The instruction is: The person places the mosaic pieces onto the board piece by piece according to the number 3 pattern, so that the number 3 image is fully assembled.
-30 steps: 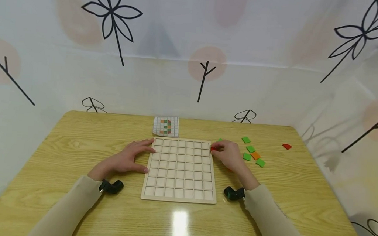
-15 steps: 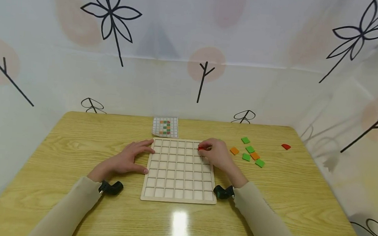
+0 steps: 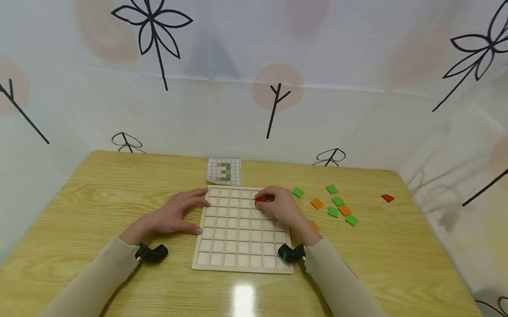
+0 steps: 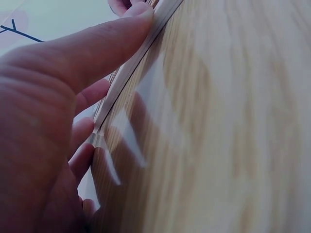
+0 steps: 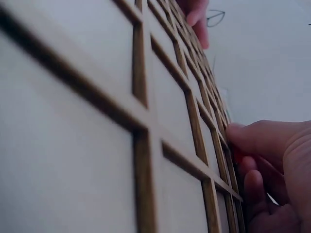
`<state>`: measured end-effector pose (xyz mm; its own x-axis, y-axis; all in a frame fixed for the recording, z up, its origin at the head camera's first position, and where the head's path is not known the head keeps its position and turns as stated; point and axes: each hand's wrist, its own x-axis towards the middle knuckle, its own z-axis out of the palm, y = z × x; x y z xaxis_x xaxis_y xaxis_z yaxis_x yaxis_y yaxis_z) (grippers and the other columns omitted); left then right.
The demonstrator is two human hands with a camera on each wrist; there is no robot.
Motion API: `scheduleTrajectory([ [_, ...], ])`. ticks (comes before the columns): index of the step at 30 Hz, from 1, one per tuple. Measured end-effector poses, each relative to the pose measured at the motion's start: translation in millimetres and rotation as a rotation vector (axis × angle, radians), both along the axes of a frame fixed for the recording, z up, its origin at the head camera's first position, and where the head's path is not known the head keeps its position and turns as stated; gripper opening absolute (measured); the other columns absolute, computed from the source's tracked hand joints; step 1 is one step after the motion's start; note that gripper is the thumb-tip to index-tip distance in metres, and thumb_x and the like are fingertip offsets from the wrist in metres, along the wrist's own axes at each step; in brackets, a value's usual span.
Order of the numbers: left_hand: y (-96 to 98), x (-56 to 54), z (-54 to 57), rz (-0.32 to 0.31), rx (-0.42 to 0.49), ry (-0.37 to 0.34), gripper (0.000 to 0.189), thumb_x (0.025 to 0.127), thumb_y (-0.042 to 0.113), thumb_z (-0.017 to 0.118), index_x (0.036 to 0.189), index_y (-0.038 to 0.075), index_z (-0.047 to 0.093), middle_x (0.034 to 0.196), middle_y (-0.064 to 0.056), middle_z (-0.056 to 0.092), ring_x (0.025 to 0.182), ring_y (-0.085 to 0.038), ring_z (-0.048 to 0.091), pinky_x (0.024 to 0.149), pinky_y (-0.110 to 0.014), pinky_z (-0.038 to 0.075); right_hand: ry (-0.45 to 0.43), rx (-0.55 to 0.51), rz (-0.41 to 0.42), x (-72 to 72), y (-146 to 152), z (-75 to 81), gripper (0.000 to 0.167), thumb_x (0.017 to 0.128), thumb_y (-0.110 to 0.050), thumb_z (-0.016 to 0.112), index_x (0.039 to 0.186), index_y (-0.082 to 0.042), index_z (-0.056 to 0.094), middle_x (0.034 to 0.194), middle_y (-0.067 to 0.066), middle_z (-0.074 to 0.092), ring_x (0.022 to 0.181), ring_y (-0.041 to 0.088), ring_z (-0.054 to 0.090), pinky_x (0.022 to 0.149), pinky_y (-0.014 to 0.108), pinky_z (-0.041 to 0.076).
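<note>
A wooden grid board [image 3: 231, 246] with square cells lies in the middle of the table. My right hand [image 3: 280, 206] is over its upper right part, pinching a small red piece [image 3: 257, 200] between thumb and fingers. In the right wrist view the thumb and fingertips of that hand [image 5: 272, 160] are close to the grid, with only a bit of red showing between them. My left hand [image 3: 173, 214] rests at the board's left edge, fingers spread and thumb against the rim. The left wrist view shows this thumb [image 4: 112, 46] on the edge.
Behind the board lies a paper card [image 3: 223, 171] printed with a coloured grid. To the right are several green tiles [image 3: 332, 189], a few orange tiles [image 3: 317, 203] and a red rounded piece [image 3: 387, 198]. A patterned cloth [image 3: 203, 119] rises behind the table [image 3: 145, 289].
My right hand has moved left with the red piece, from beside the board's right edge to over its upper cells. The left hand has stayed at the left edge.
</note>
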<state>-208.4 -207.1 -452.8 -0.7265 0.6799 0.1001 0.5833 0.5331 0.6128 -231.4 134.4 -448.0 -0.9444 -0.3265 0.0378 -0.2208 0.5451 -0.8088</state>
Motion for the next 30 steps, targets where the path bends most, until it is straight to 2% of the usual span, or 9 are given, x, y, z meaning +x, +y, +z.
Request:
scheduleTrajectory([
  [7, 0.4, 0.3, -3.0, 0.016, 0.001, -0.001, 0.064, 0.083, 0.041, 0.08, 0.136, 0.016, 0.057, 0.162, -0.013, 0.026, 0.146, -0.038, 0.022, 0.111, -0.064, 0.014, -0.005, 0.003, 0.05, -3.8, -1.1, -2.8, 0.013, 0.09, -0.012, 0.075, 0.103, -0.013, 0.076, 0.102, -0.002, 0.068, 0.086, 0.017, 0.059, 0.077, 0.033, 0.05],
  [14, 0.5, -0.1, -3.6, 0.01, 0.002, -0.001, 0.063, 0.084, 0.041, 0.08, 0.137, 0.016, 0.057, 0.162, -0.013, 0.025, 0.146, -0.038, 0.022, 0.111, -0.064, 0.013, -0.017, 0.01, 0.059, -3.5, 0.9, -2.5, 0.015, 0.091, -0.014, 0.074, 0.106, -0.014, 0.076, 0.104, -0.001, 0.067, 0.088, 0.018, 0.058, 0.079, 0.033, 0.049],
  [30, 1.3, 1.1, -1.2, 0.009, -0.015, -0.005, 0.064, 0.084, 0.044, 0.078, 0.138, 0.017, 0.055, 0.163, -0.011, 0.023, 0.147, -0.036, 0.021, 0.114, -0.062, 0.008, -0.054, -0.039, 0.007, -4.1, 5.3, -3.8, 0.014, 0.093, -0.011, 0.07, 0.106, -0.013, 0.076, 0.107, 0.001, 0.068, 0.086, 0.02, 0.058, 0.077, 0.035, 0.048],
])
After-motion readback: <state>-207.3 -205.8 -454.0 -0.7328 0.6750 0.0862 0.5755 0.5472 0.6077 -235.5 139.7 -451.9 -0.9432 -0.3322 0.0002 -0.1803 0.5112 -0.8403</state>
